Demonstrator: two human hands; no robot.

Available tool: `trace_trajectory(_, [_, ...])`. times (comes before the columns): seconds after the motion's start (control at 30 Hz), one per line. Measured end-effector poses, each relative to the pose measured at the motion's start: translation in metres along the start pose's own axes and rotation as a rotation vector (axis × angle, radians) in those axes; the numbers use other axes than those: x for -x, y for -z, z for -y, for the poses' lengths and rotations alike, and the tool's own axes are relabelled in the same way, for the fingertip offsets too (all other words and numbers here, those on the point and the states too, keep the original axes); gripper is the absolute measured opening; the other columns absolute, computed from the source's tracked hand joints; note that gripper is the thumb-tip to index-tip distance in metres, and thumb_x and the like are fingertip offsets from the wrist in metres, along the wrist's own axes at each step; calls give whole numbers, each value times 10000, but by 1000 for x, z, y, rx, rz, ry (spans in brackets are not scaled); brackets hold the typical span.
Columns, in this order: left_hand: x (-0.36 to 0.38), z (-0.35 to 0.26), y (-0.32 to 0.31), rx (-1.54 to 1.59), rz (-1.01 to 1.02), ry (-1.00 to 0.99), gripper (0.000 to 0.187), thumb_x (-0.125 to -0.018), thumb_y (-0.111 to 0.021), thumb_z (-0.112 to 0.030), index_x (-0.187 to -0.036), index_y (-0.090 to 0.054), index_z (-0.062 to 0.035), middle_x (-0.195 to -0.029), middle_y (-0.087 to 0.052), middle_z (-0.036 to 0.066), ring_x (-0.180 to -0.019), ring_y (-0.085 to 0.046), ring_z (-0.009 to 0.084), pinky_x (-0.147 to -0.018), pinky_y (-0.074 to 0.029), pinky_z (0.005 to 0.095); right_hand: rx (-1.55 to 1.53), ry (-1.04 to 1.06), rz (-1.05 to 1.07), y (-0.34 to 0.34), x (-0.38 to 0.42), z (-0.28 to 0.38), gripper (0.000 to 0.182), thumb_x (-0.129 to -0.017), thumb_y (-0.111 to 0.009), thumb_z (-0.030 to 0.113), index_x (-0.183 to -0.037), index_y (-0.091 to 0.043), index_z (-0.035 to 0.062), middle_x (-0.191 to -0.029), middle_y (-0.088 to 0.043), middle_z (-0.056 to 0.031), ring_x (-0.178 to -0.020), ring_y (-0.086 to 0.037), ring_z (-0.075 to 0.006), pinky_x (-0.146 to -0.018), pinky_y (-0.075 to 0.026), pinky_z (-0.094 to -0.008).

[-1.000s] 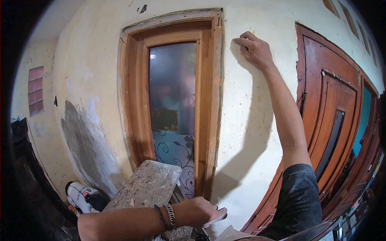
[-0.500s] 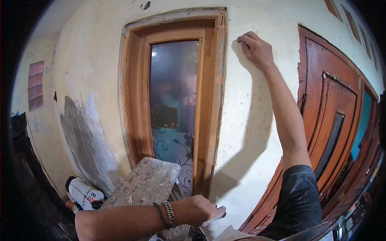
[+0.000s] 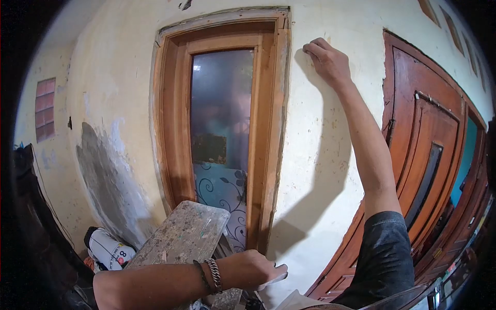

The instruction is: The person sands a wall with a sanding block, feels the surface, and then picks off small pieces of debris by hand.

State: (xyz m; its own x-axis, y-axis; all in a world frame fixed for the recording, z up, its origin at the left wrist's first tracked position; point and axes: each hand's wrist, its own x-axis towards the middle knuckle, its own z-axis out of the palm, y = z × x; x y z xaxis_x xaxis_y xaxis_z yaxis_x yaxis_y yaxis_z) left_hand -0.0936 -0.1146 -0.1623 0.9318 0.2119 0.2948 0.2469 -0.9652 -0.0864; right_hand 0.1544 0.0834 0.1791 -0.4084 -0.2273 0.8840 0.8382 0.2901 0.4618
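My right hand (image 3: 328,63) is raised against the cream wall (image 3: 310,155), to the right of the wooden door frame (image 3: 279,103). Its fingers are curled in and pressed together close to the wall surface; whatever they hold, if anything, is hidden. Low in front of me, my left hand (image 3: 254,269) is closed, with the thumb pointing right. A pale, whitish edge shows beneath that thumb, too little of it to name. A metal bracelet (image 3: 213,276) and a dark band circle the left wrist.
A paint-spattered plank (image 3: 191,232) stands below the glass-paned door (image 3: 222,113). At lower left lies a white sack-like container (image 3: 110,249). Grey patched plaster (image 3: 106,181) marks the left wall. A reddish-brown door (image 3: 423,119) is at the right.
My right hand has shifted very slightly up and left along the wall. The left hand has moved a little left, and the view has shifted slightly.
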Motion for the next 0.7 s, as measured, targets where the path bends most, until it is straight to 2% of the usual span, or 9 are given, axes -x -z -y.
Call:
trace_trajectory(0.27, [0,-1,3,9,36,25,197,-816,-628,-62,-992,-542,-44,-627,-623,100,-625,-697,282,-543,-552,390,6,37,12,1,-1,1,124,-938,-598,162,-1024,-680,195,-1033,-663,45,-841,-686,-225,-684,-559,-354])
trace_trajectory(0.43, [3,4,-3,45,47,27,200,-814,-630,-60,-990,-540,-36,-642,-629,109,-642,-699,290,-554,-554,400,32,87,-29,-2,-2,1,154,-893,-602,103,-988,-674,201,-1010,-657,61,-825,-685,-221,-669,-564,-355])
trace_trajectory(0.5, [4,8,-5,41,56,-21,387,-838,-638,-124,-1210,-578,-33,-646,-597,77,-544,-657,223,-480,-539,346,44,97,-34,-1,-2,1,160,-885,-600,91,-984,-666,198,-1006,-654,57,-823,-684,-222,-669,-564,-355])
trace_trajectory(0.57, [4,6,-3,20,70,-21,378,-842,-631,-120,-1206,-579,-32,-646,-597,79,-546,-658,224,-486,-541,347,44,64,22,-1,-2,1,121,-930,-586,119,-1005,-669,166,-1032,-665,37,-846,-685,-247,-691,-558,-357])
trace_trajectory(0.7, [4,4,-1,73,63,-11,359,-853,-611,-109,-1203,-580,-33,-640,-591,78,-545,-657,224,-494,-544,350,71,44,14,-2,-1,1,123,-928,-588,112,-1008,-669,159,-1037,-666,32,-853,-685,-243,-698,-557,-360])
